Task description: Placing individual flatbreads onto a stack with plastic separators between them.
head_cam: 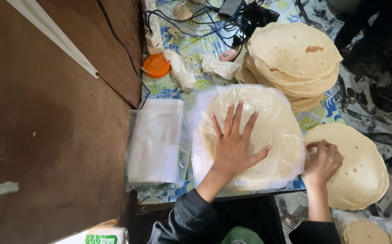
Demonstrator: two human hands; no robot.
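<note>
My left hand (234, 144) lies flat with fingers spread on a clear plastic bag (200, 135) that holds a stack of round flatbreads (273, 122). It presses down on the middle of the bag. My right hand (322, 160) pinches the bag's right edge, fingers curled, just beside another flatbread stack (363, 171) that sits lower on the right.
A tall pile of flatbreads (295, 58) stands at the back of the patterned table (196, 83). A stack of empty plastic bags (155, 140) lies left of my hands. An orange lid (156, 65), crumpled cloths (180, 68) and tangled cables (214, 22) sit farther back. A brown wall (47, 126) fills the left.
</note>
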